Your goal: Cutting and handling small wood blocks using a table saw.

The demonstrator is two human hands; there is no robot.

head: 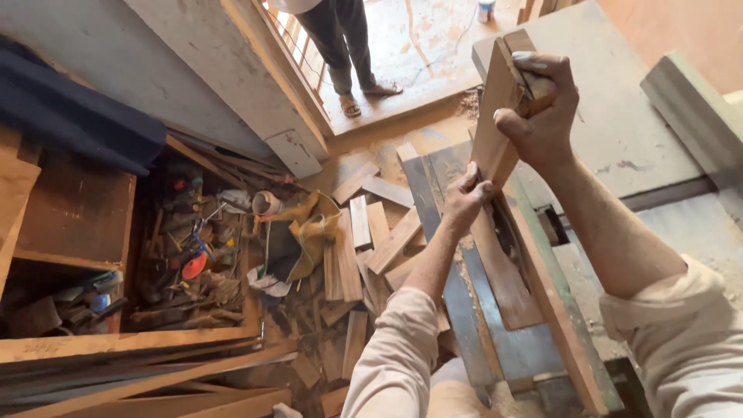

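I see my right hand [542, 108] closed around the top of a plank [495, 124] held tilted above the table [619, 139]. My left hand [463, 200] grips its lower edge; its fingers are mostly hidden. A bystander [340, 39] is cut off at the waist.

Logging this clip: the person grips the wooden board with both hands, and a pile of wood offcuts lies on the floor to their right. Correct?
Not quite. In the head view both hands, left and right, do grip the wooden board, but the wood offcuts lie on the floor to the person's left, not right.
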